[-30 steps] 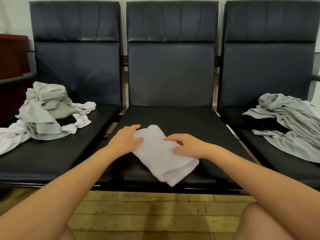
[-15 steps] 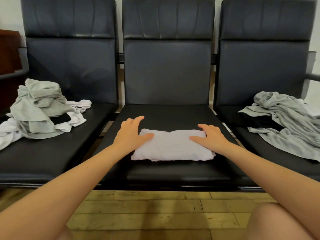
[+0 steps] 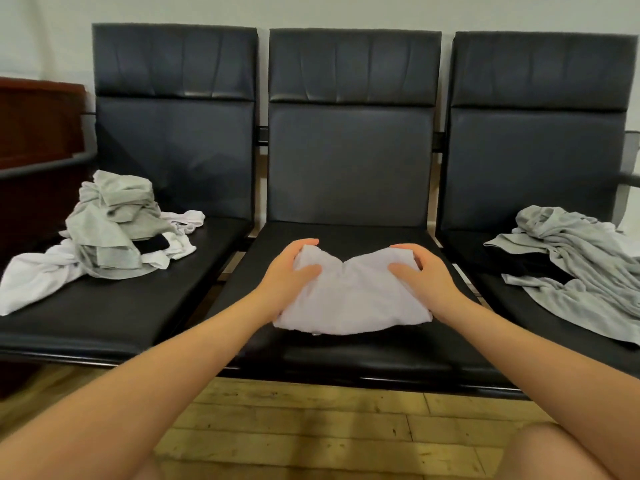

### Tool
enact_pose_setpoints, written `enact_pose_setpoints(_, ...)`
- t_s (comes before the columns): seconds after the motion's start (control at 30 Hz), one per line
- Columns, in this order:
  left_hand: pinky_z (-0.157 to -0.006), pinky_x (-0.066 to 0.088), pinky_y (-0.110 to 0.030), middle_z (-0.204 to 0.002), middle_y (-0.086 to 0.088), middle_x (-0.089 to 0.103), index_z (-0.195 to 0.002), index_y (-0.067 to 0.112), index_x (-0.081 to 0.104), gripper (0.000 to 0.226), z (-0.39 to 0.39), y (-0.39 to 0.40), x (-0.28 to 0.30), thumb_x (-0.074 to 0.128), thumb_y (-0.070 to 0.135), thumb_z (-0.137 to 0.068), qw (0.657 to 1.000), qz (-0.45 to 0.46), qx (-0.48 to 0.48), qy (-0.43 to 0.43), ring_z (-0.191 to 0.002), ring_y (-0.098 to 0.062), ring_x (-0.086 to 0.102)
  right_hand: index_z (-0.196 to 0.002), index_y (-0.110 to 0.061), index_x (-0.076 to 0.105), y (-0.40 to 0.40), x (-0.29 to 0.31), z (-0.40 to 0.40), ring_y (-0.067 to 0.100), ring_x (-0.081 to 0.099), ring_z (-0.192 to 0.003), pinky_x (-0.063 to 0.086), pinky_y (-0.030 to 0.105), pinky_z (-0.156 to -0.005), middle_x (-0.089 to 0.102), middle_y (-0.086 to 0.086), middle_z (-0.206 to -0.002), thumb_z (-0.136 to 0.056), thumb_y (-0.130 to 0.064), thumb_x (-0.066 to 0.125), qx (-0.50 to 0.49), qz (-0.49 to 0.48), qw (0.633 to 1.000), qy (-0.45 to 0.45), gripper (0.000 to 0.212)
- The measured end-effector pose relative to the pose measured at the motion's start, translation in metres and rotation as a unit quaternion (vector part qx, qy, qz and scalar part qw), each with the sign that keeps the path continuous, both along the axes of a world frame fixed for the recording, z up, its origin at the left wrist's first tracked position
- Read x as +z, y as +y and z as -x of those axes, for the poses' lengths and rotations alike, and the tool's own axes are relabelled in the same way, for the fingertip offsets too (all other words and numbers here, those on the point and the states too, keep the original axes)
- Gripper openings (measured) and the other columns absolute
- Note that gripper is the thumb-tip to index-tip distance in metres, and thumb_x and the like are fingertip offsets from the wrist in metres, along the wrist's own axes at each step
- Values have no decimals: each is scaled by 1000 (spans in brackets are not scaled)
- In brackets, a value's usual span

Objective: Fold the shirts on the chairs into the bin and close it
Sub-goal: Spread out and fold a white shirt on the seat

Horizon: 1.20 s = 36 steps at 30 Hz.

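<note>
**Both hands grip a folded white shirt on the middle chair**

Around the middle chair (image 3: 349, 161), two more black padded chairs stand in a row against a pale wall, three in all. At 9 o'clock the left chair (image 3: 166, 150) carries a heap of clothes (image 3: 110, 230): crumpled grey pieces on top, white pieces spilling out below and to both sides, and a dark piece tucked in between; how many garments the heap holds cannot be told. At 3 o'clock the right chair (image 3: 540, 150) carries a loose spread of grey shirts (image 3: 581, 265) over a dark piece; again the count cannot be told. A reddish wooden cabinet (image 3: 38, 126) stands at 10 o'clock beyond the left chair, and a plank floor (image 3: 311, 431) runs along 6 o'clock. Nothing lies between the camera and the hands

One white shirt (image 3: 353, 292) sits at the centre, on the middle seat, folded into a thick pad that dips in the middle. The left hand (image 3: 287, 275) grips its left end, fingers curled over the far edge and thumb pressed on top. The right hand (image 3: 426, 275) grips the right end the same way, fingers curled over the far edge and thumb on top
</note>
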<state>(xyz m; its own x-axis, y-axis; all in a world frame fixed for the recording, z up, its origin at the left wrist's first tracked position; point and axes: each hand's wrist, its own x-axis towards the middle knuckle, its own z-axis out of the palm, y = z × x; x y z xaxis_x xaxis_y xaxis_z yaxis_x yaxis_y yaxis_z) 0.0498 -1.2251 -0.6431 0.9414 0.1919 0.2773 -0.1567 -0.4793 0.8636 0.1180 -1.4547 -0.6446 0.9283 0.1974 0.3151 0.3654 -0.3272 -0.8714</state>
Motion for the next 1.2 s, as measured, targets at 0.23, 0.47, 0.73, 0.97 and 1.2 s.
enact_pose_setpoints(0.23,-83,43,-22,-120,9,48,-132,29,49,39,69,77,83,56,20,-95,987,11,136,-81,-105,-8,50,-117,-25,56,91,72,31,8,56,-96,47,23,-69,59,-7,-107,-93,-14,57,112,-73,991,4,26)
enact_pose_setpoints(0.47,-81,36,-15,-122,7,49,-132,23,50,36,217,170,85,53,19,-96,934,-16,350,-69,-109,-10,45,-123,-21,54,243,85,112,21,52,-104,46,27,-70,54,1,-111,-94,-13,54,280,-22,959,37,29)
enact_pose_setpoints(0.73,-84,37,-28,-119,4,50,-132,23,49,38,412,215,-19,52,18,-95,851,23,524,36,-105,-14,47,-114,-14,62,366,0,274,24,59,-104,51,39,-90,63,7,-110,-86,-6,51,456,107,881,66,32)
enact_pose_setpoints(0.97,-96,40,-33,-127,-6,57,-130,21,52,41,523,197,-138,56,12,-90,785,98,589,167,-115,-22,53,-124,-18,58,392,-107,383,25,54,-116,43,22,-84,59,7,-125,-88,-4,43,573,265,774,50,42)
enact_pose_setpoints(1.2,-101,42,-34,-139,-22,42,-144,14,40,57,553,164,-224,57,14,-89,715,166,567,375,-121,-35,51,-138,-11,40,376,-158,386,36,52,-113,44,41,-87,41,15,-132,-92,-4,48,568,508,614,-205,47)
